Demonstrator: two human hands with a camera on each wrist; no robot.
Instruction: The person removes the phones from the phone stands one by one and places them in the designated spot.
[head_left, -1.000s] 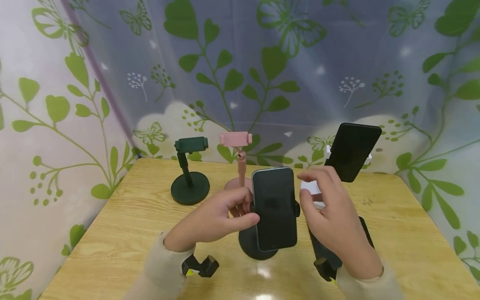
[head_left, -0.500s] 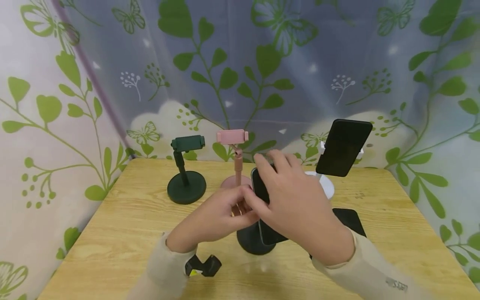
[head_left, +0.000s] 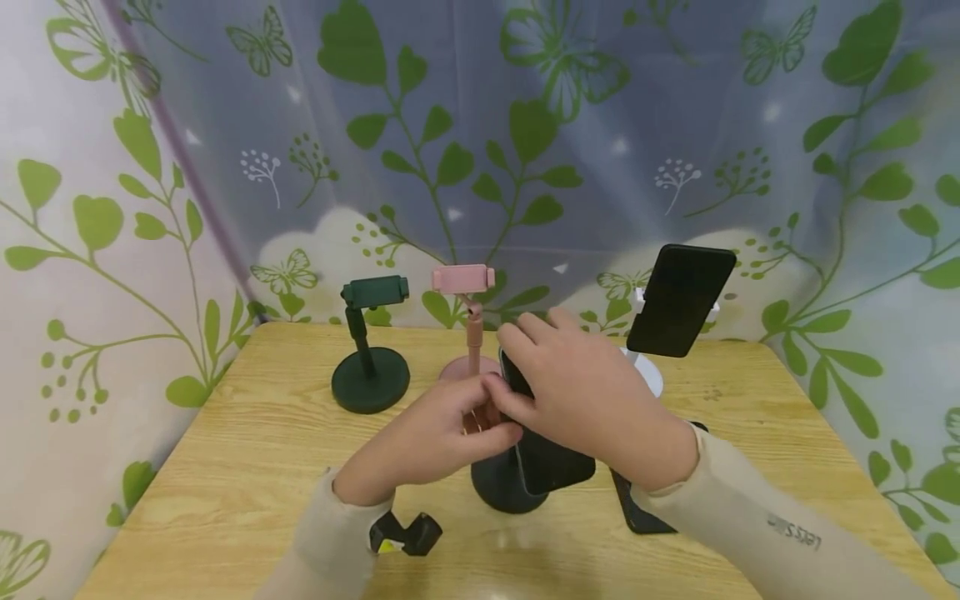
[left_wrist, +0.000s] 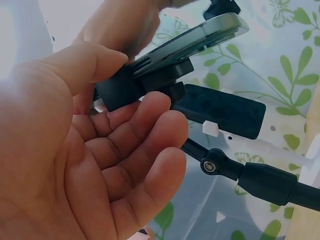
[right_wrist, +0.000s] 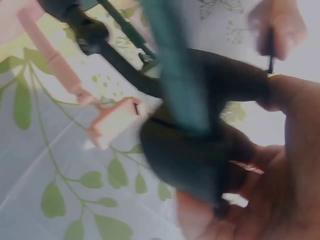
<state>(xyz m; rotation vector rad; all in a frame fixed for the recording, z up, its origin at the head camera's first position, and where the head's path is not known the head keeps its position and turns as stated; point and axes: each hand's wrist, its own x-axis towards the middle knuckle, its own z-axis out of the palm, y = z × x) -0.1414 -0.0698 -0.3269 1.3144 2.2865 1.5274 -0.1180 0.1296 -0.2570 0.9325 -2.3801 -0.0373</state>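
Note:
A black phone stand holds a phone with a dark screen in its clamp, in the middle of the head view. My left hand is at the phone's left side; in the left wrist view its thumb presses the black clamp while the fingers curl below. Across the phone's front reaches my right hand, hiding the upper screen. Its thumb meets the left hand's fingertips at the left edge. Blurred in the right wrist view, the right thumb and fingers curl about the dark clamp.
Behind stand a green phone stand and a pink phone stand. A white stand at the back right carries another phone. A further phone lies on the wooden table, partly under the right forearm.
My right hand has moved left from beside the phone to across its front, its thumb reaching the left hand. The left hand has stayed at the clamp. The head view has shifted slightly.

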